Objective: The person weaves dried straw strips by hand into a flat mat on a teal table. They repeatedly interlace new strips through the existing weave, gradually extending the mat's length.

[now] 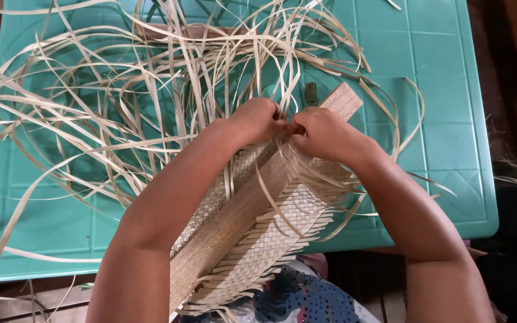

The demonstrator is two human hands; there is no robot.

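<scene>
**Woven strip work held over a green table**

A turquoise plastic table fills most of the view, and it is covered at the left and centre by a loose tangle of pale flat strips, which fan outward from the piece being worked. A long woven piece is laid diagonally from the near edge of the table up toward its middle, its near end hanging over the person's lap; it appears to be propped this way so that the unfinished far end is brought within easy reach. Its right-hand edge is fringed with short strip ends that are not yet tucked in.

At the far end of the woven piece the left hand and the right hand are brought together, knuckles almost touching. Both hands are curled closed, and thin strips seem to be pinched between the fingertips, though the exact grip is hidden by the knuckles. The woven piece lies directly beneath and against both hands. A small dark object rests on the table just beyond them.
</scene>
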